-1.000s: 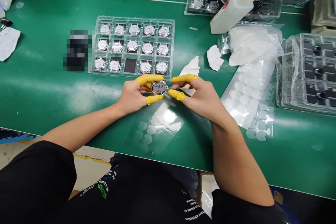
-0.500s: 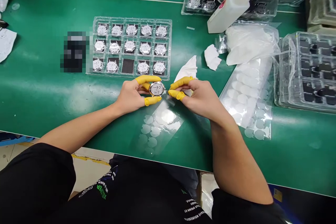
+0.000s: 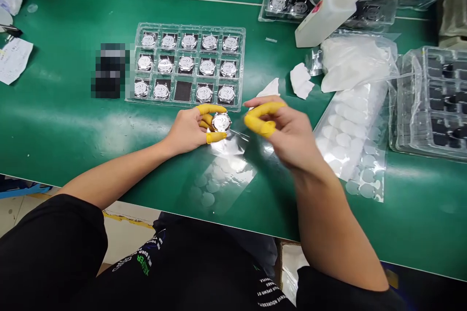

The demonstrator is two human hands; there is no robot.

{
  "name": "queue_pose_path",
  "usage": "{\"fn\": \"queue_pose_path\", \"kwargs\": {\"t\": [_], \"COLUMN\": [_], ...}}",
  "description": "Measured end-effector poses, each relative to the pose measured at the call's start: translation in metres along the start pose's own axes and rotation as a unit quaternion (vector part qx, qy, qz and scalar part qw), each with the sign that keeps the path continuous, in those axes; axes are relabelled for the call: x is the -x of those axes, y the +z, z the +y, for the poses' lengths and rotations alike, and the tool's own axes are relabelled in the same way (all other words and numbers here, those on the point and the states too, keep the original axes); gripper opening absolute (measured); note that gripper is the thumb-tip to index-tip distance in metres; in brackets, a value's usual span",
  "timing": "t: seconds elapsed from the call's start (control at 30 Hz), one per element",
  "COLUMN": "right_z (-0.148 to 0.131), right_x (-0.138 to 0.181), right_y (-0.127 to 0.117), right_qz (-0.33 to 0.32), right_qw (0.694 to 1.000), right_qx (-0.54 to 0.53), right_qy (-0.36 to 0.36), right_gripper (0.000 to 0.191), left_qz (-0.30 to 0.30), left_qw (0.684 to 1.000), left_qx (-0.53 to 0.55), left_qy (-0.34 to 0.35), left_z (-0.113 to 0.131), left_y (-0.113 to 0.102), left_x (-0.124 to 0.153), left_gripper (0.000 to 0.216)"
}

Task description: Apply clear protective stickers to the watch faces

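Head view, watch case point(image 3: 221, 121) pinched by thumb and fingers of left hand point(image 3: 187, 131), right hand point(image 3: 287, 131) near, hold unclear

Silver watch case in yellow-tipped left grip point(image 3: 188, 129)

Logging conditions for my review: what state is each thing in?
Watch: back up, gripped by the left hand
Right hand: fingers bent, apart from the watch; whether it holds anything is unclear
Tray: watches in every compartment except the front row's middle
Bottle: fill level unclear
Near clear film: lying on the table
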State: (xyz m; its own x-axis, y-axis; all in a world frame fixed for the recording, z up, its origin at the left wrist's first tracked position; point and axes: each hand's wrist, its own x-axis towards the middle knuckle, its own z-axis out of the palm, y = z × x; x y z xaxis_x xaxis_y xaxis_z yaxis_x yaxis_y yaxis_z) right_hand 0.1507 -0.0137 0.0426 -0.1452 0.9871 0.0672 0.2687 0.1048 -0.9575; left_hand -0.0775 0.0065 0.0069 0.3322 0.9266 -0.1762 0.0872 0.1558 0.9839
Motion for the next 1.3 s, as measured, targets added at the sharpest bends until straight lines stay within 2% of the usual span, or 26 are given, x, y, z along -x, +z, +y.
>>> {"fn": "queue_pose_path", "kwargs": {"t": [0.13, 0.23, 0.63, 1.0, 1.3], "right_z": [0.002, 0.0, -0.002, 0.003, 0.001], "right_x": [0.001, 0.002, 0.001, 0.002, 0.004], "right_y": [0.022, 0.028, 0.025, 0.033, 0.034], "right_qz": [-0.028, -0.03, -0.023, 0.003, 0.01], "right_qw": [0.993, 0.986, 0.989, 0.99, 0.992], "right_qx": [-0.016, -0.021, 0.014, -0.009, 0.018], "right_qy": [0.116, 0.163, 0.147, 0.138, 0.128], "right_gripper": [0.039, 0.044, 0.036, 0.041, 0.042], "left_qz": [-0.033, -0.042, -0.059, -0.051, -0.05], "left_qw": [0.999, 0.998, 0.996, 0.998, 0.997], "left_qx": [-0.005, -0.032, -0.052, -0.037, -0.046], "left_qy": [0.005, 0.016, 0.032, 0.026, 0.028], "left_z": [0.002, 0.003, 0.003, 0.002, 0.004], "left_y": [-0.001, -0.002, -0.003, -0.002, -0.001], "left_x": [0.0, 0.0, 0.003, 0.002, 0.003], "left_gripper": [0.066, 0.063, 0.062, 0.063, 0.062]}}
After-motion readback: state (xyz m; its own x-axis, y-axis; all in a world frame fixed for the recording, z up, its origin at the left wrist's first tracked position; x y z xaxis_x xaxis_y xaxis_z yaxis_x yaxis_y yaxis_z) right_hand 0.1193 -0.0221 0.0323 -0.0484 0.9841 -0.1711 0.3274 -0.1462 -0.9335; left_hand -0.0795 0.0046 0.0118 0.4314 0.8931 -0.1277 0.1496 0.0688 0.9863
